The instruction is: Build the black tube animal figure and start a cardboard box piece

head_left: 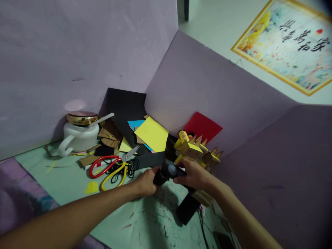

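I see both hands wrapped round one black tool (pixel 168 171): left hand (pixel 146 182) steadies it, right hand (pixel 193 174) grips on top. Cardboard model (pixel 197 150) sits at 12 o'clock, scissors (pixel 111 166) at 9 o'clock on the worktop (pixel 64 173).

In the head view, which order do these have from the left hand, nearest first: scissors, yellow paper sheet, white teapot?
From the left hand:
1. Scissors, just to its left.
2. Yellow paper sheet, behind it, against the wall.
3. White teapot, far left.
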Demonstrator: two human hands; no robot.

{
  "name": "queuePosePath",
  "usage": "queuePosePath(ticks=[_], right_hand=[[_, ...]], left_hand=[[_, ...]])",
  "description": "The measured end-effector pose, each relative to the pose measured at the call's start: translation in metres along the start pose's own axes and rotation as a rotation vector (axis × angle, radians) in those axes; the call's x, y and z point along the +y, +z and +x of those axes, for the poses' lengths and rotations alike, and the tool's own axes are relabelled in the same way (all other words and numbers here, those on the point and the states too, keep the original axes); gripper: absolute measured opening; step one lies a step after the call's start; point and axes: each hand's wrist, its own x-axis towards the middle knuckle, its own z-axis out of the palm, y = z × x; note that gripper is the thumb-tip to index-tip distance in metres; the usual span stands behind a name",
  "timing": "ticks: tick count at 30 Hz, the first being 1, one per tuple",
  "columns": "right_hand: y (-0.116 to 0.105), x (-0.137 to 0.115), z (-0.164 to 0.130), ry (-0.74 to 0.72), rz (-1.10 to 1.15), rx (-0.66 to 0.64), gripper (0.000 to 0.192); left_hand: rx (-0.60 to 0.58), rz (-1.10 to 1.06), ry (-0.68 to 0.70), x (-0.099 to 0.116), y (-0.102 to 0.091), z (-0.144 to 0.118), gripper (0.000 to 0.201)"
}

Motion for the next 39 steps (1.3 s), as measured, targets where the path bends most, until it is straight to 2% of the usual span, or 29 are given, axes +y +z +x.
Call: queuePosePath(ticks=[5, 9, 12, 16, 21, 29, 32, 36, 39], right_hand=[[0.018, -0.012, -0.016, 0.067, -0.042, 0.060, 0.043], [0.028, -0.027, -0.023, 0.043, -0.183, 0.011, 0.031], [0.029, -0.035, -0.024, 0.049, -0.201, -0.018, 0.028], [0.030, -0.041, -0.024, 0.104, -0.246, -0.038, 0.033], [0.034, -0.044, -0.026, 0.098, -0.287, -0.035, 0.040], [0.039, -0.050, -0.027, 0.123, -0.317, -0.008, 0.037], [0.037, -0.051, -0.027, 0.145, -0.313, -0.016, 0.035], [0.036, -0.051, -0.027, 0.155, -0.316, -0.015, 0.033], [0.035, -0.051, -0.028, 0.139, -0.306, 0.000, 0.034]], left_hand=[[-0.008, -0.029, -0.039, -0.006, 0.005, 0.002, 0.048], [-0.027, -0.062, -0.080, -0.006, 0.006, 0.003, 0.046], [-0.029, -0.068, -0.125, -0.004, 0.005, 0.002, 0.048], [-0.040, -0.052, -0.159, 0.000, 0.004, 0.001, 0.044], [-0.036, -0.030, -0.192, 0.003, 0.003, 0.000, 0.044], [-0.033, -0.103, -0.148, -0.002, 0.004, 0.003, 0.044], [0.040, -0.149, -0.117, -0.001, -0.003, 0.007, 0.047], [0.218, -0.189, -0.074, 0.004, -0.025, 0.009, 0.043], [0.184, -0.214, -0.005, 0.011, -0.042, 0.007, 0.040]])
